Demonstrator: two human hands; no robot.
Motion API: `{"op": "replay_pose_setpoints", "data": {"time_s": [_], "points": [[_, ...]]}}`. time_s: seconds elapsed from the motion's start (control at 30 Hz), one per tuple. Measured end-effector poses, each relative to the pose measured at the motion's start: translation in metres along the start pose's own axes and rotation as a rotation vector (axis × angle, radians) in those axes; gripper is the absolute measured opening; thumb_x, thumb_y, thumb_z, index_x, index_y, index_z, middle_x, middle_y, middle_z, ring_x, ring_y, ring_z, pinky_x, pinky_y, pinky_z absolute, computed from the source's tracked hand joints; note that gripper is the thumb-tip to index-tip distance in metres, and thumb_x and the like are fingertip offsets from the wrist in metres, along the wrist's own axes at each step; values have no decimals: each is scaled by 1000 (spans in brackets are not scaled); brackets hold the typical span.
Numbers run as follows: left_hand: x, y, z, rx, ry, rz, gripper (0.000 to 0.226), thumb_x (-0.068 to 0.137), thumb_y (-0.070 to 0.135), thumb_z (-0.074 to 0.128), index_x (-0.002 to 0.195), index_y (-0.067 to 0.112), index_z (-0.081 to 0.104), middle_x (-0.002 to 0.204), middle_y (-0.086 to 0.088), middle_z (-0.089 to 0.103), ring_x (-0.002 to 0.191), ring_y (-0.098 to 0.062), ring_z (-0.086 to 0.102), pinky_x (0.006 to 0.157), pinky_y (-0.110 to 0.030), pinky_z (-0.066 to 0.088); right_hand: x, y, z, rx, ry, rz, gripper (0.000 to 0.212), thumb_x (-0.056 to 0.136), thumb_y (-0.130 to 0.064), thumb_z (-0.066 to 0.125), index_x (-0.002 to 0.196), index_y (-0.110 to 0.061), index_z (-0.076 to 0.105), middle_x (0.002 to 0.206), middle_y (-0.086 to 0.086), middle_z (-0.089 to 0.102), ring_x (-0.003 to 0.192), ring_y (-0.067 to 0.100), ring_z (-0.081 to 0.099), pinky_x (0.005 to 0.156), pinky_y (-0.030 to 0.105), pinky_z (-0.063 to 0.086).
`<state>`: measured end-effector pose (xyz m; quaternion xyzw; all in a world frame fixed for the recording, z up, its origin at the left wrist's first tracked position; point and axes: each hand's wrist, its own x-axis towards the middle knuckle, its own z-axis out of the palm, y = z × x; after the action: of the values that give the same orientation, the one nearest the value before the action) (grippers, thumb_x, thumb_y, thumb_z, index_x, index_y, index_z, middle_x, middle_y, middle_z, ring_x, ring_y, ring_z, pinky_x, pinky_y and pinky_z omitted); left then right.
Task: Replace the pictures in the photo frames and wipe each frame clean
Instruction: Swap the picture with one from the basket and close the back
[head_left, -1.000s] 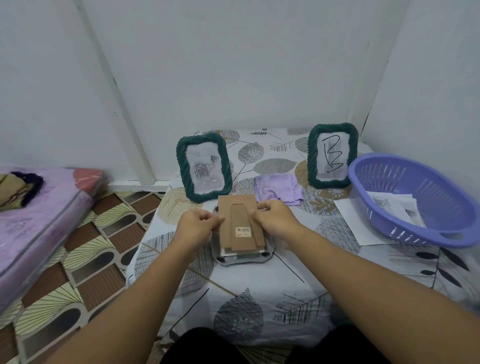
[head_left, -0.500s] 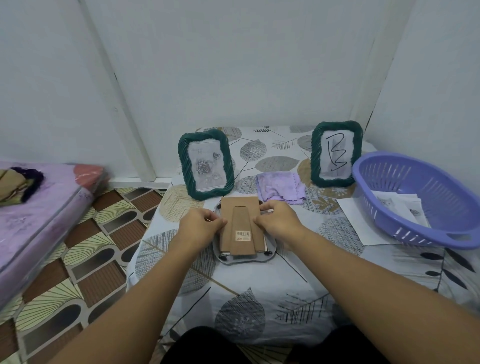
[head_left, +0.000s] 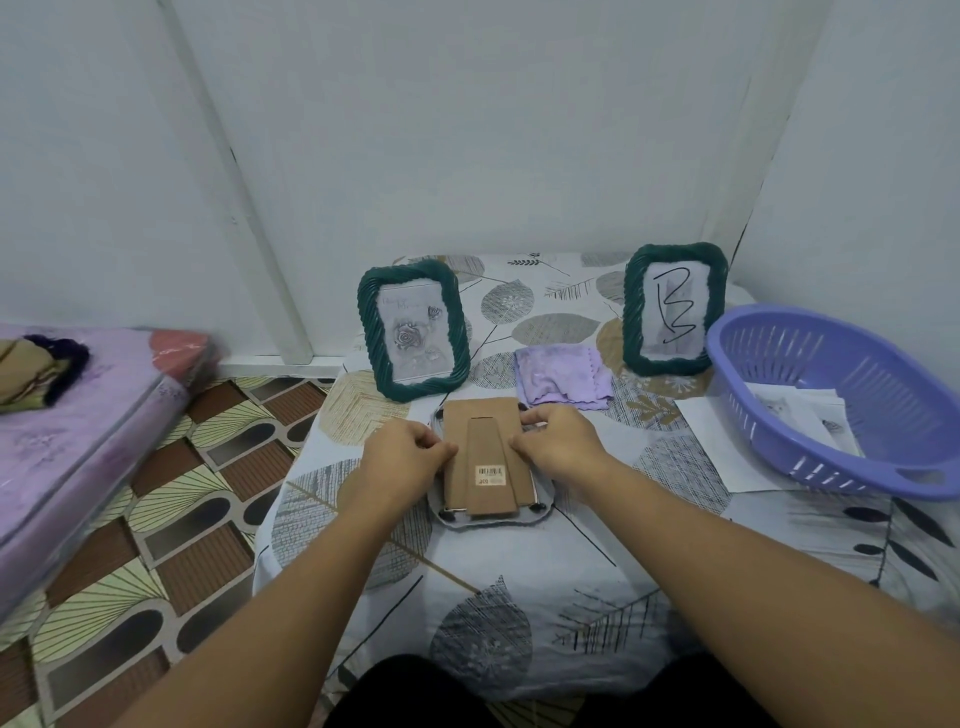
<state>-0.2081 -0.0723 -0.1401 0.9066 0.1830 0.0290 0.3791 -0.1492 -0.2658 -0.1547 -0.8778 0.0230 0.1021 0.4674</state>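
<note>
Purple basket (head_left: 852, 395) (green frames (head_left: 413, 332))

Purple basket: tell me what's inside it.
The purple basket holds loose printed paper sheets. Its near wall hides their lower edges, so their number is unclear.

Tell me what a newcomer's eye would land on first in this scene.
Probably the two hands, left hand and right hand, working at the side edges of the brown cardboard backing of a frame lying face down at the middle of the leaf-print tablecloth. Behind stand two dark green rope-textured frames, the left one showing roses and the right one a scrawled black mark, with a folded lilac cloth between them. A purple slotted plastic basket holding papers sits at far right.
</note>
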Motion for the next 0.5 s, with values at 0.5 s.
{"op": "replay_pose_setpoints", "data": {"time_s": [0.5], "points": [[-3,4,2,51,24,35,20,91,33,76,80,17,78,77,2,73,76,-10,66,68,-25,49,-5,-2,-1,-58,14,-34,42,89,-30,74,129,-17,68,121,0,71,113,18,65,101,33,52]]}}
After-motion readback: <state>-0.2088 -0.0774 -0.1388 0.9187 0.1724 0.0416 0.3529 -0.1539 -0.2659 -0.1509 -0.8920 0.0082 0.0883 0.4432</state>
